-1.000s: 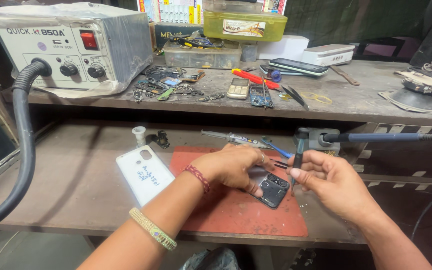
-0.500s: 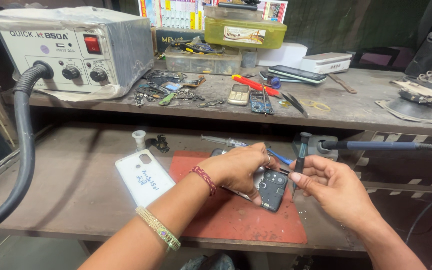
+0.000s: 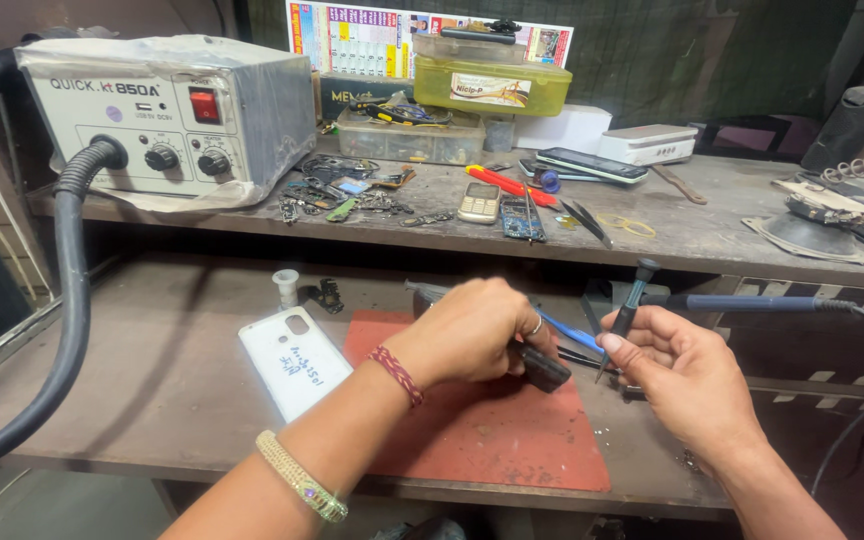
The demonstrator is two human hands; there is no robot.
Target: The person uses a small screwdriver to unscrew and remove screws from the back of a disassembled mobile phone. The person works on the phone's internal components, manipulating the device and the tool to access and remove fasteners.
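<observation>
The person's left hand (image 3: 472, 330) is closing down over a small dark phone body (image 3: 544, 368), fingers wrapped around it so that only one dark corner is showing past the knuckles. A moment ago that same piece was lying more open to view, flat on the red work mat (image 3: 482, 440) with its insides facing up; now it is being lifted and tilted a little, and the hand is hiding most of it. The right hand (image 3: 677, 365) is pinching a slim dark-handled precision screwdriver (image 3: 627, 315), holding it nearly upright, tip pointing down toward the gap just beside the phone body. Compared with a second ago the screwdriver is sitting higher and more clearly apart from the phone; I cannot tell whether its tip is touching anything.

To my eye that is reading as a regrip, with the workpiece being turned to a new angle while the tool is waiting, not as a screw being driven right now.

A white phone back cover (image 3: 295, 360) is lying on the bench just left of the mat, unmoved. Blue-handled tweezers (image 3: 570, 330) are resting behind the hands, and a blue-gripped soldering iron (image 3: 742, 302) is stretching across to the right. Up on the shelf a hot-air rework station (image 3: 167, 120) is sitting with its hose drooping down the left side, near a small keypad phone (image 3: 479, 202).
</observation>
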